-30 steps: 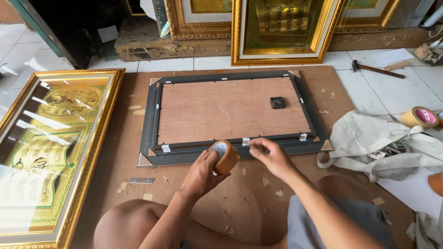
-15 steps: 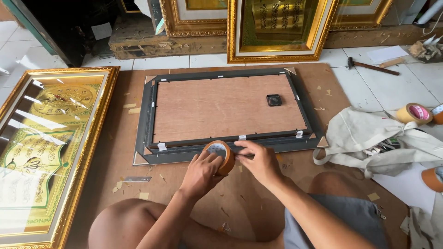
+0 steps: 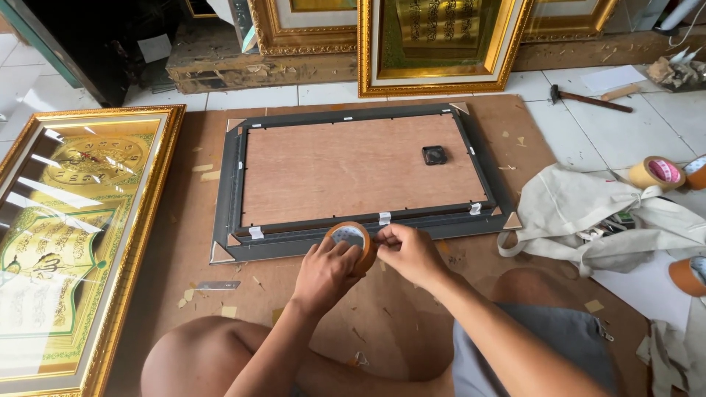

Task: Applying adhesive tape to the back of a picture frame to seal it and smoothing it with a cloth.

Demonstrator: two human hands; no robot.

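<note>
Left hand (image 3: 329, 268) has its grip wrapped around a brown tape roll (image 3: 354, 242), held on edge just over the near rail of the dark picture frame (image 3: 294, 246), which lies face down on the brown board (image 3: 184, 242) covering the floor. Right hand (image 3: 406, 254) pinches at the roll's rim, fingertips closed on it as if to find the loose tape end. Plywood backing (image 3: 353, 169) faces up, small white tabs along its edge; gold framed picture (image 3: 73, 235) lies to the left, spare tape rolls (image 3: 657, 173) and cloth bag (image 3: 596, 217) to the right.
</note>
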